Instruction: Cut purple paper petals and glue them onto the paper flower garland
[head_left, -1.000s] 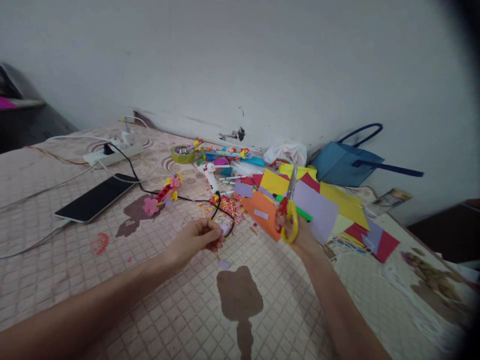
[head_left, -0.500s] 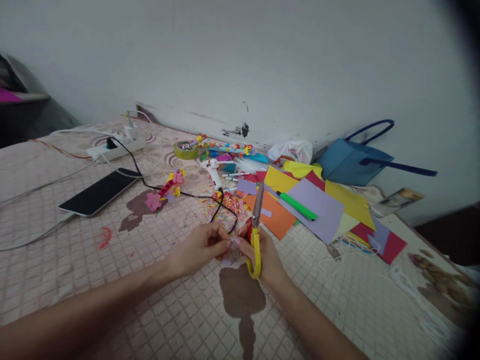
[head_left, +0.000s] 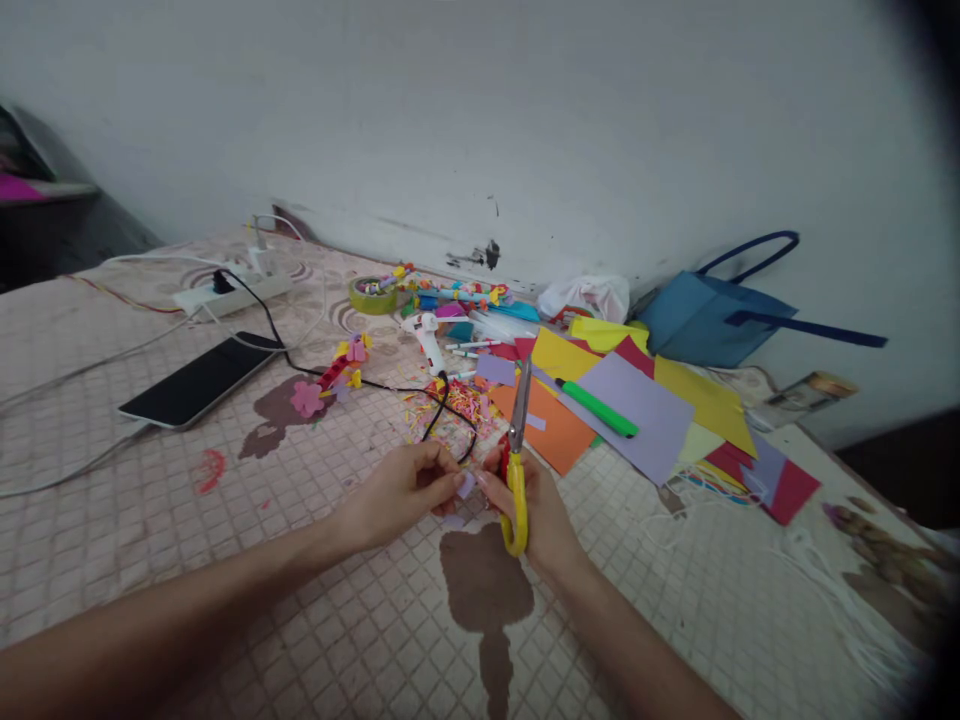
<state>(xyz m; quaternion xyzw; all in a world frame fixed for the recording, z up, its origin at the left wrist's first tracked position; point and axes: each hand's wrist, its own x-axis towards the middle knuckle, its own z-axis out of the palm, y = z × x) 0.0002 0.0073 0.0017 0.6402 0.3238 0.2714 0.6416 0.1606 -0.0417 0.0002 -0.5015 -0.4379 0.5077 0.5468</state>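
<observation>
My left hand (head_left: 401, 492) pinches a small lilac paper piece (head_left: 466, 486) low over the patterned cloth (head_left: 315, 600). My right hand (head_left: 536, 510) is closed around yellow-handled scissors (head_left: 516, 455), whose blades point up and away with tips close together. Its fingertips also touch the lilac piece, so both hands meet at the centre. Another lilac scrap (head_left: 453, 521) lies just below the hands. Paper shreds (head_left: 457, 405) lie just beyond them.
Coloured paper sheets (head_left: 637, 400) with a green marker (head_left: 598, 408) spread to the right. A white glue gun (head_left: 427, 340), its black cable (head_left: 360, 385), a paper-flower stick (head_left: 330, 378), a phone (head_left: 201, 380), a power strip (head_left: 229, 292), a tape roll (head_left: 373, 296) and a blue bag (head_left: 705, 315) surround them.
My right hand brought the scissors from over the orange paper leftward and down to my left hand. Since half a second ago the hands have barely shifted.
</observation>
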